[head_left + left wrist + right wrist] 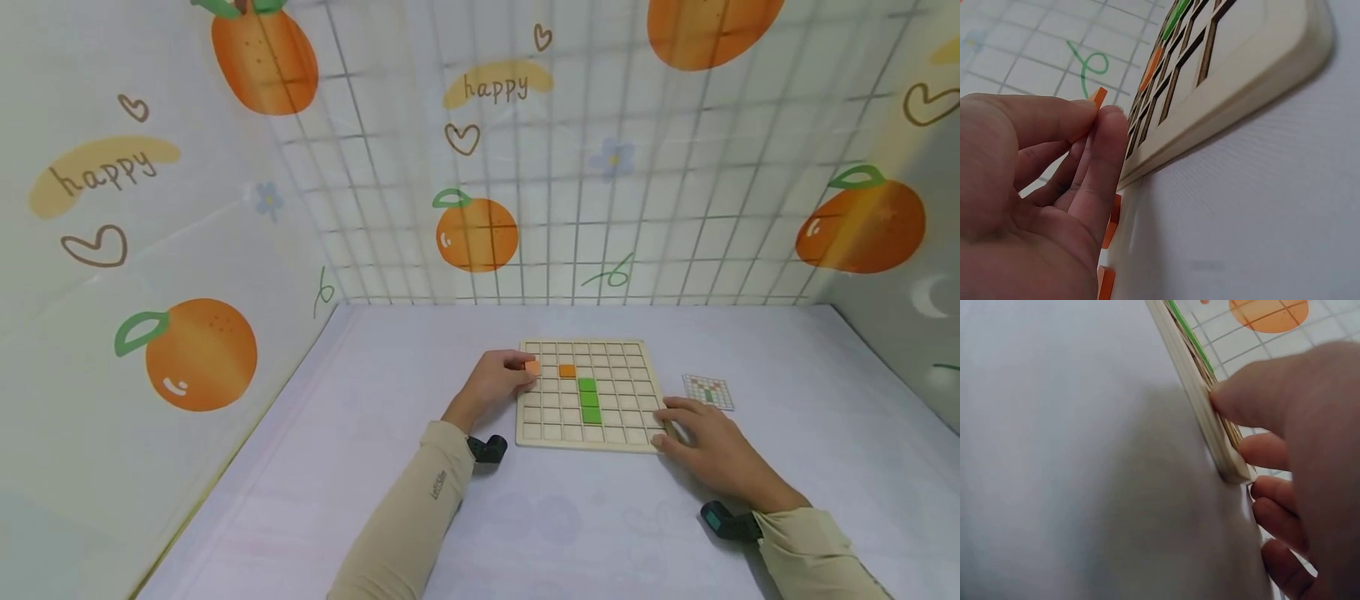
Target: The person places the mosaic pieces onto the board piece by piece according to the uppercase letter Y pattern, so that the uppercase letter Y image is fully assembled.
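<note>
A square wooden grid board (555, 431) lies flat on the table. Near its left edge, my left hand (495, 381) pinches an orange square tile (532, 368) between thumb and fingers. The left wrist view shows this thin tile (1101, 96) held on edge at the fingertips. One orange tile (567, 371) is set in a cell of the board, and a vertical run of green tiles (589, 400) sits down and right of it. My right hand (708, 442) rests at the board's right edge, thumb on the front corner (1235, 472), fingers loosely bent.
More orange tiles (1112, 222) lie on the table beside the left hand, mostly hidden from the head view. A small card (708, 392) with a coloured grid pattern lies right of the board. A printed curtain (555, 192) borders the table at the back.
</note>
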`<state>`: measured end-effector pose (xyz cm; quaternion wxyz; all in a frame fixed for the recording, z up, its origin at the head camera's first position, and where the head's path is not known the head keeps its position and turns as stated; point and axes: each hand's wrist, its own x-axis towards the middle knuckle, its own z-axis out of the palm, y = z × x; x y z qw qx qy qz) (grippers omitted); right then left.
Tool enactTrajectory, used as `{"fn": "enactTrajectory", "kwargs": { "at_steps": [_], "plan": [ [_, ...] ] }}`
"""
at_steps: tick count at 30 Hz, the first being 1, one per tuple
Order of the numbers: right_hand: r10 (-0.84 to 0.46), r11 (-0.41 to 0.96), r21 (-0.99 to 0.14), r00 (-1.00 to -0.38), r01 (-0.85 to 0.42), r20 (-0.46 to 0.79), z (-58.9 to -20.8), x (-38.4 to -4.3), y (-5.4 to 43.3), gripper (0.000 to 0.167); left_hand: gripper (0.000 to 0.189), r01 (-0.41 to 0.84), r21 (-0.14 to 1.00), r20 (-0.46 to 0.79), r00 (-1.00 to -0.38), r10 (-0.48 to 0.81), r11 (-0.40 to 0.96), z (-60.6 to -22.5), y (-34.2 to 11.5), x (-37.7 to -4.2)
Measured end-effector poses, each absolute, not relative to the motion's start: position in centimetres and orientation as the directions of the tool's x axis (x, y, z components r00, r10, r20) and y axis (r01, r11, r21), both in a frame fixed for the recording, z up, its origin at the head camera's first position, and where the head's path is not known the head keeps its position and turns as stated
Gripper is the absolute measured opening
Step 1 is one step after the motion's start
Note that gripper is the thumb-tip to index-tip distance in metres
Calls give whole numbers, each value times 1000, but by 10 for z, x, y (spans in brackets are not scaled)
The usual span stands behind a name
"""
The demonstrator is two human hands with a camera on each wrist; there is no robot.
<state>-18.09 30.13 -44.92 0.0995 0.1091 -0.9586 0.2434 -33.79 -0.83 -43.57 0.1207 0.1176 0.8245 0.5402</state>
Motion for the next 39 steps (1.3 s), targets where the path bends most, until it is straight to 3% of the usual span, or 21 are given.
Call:
{"fn": "enactTrajectory", "kwargs": {
  "at_steps": [21, 39],
  "plan": [
    [-135, 864, -449, -965, -226, 225, -450, -181, 301, 46, 40, 40, 943, -99, -916, 389, 332, -438, 0, -362],
    [-131, 858, -462, -966, -224, 224, -449, -180, 301, 47, 27, 70, 923, -58, -947, 315, 379, -441, 19, -374]
  ]
}}
